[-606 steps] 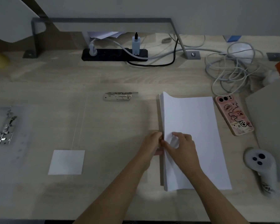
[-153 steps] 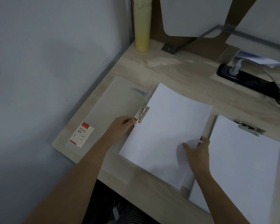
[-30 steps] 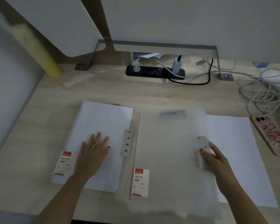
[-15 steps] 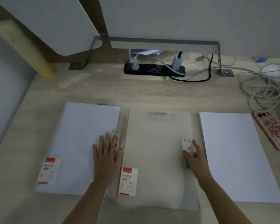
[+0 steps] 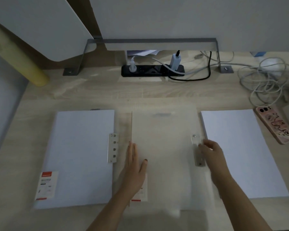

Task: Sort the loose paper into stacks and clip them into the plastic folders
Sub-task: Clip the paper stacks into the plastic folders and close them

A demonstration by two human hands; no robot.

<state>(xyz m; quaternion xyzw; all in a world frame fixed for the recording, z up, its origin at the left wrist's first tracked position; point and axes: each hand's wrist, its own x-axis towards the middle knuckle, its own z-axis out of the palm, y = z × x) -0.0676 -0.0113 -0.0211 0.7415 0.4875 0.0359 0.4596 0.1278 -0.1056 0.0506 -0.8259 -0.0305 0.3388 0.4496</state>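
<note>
Since half a second ago, my left hand has slid off the filled folder and now lies flat on the left edge of the clear folder, fingers straight and together, gripping nothing. My right hand stays at the metal clip on this folder's right edge. Its fingers bend over the clip, but blur hides whether they pinch it or merely rest there.

Wood grain shows through the clear folder, so I judge it empty. The paper stack waits just right of it, squared and unclipped, and the filled folder lies just left of it. A phone sits further right, beyond the stack.

I expect the folder to be light, thin and slippery on the desk, so a flat palm should pin it while the other hand works the clip. The clip looks stiff and sprung, and I would lift it by its free end. The stack is soft and will fan out, so I would grip both long edges and move it whole.
</note>
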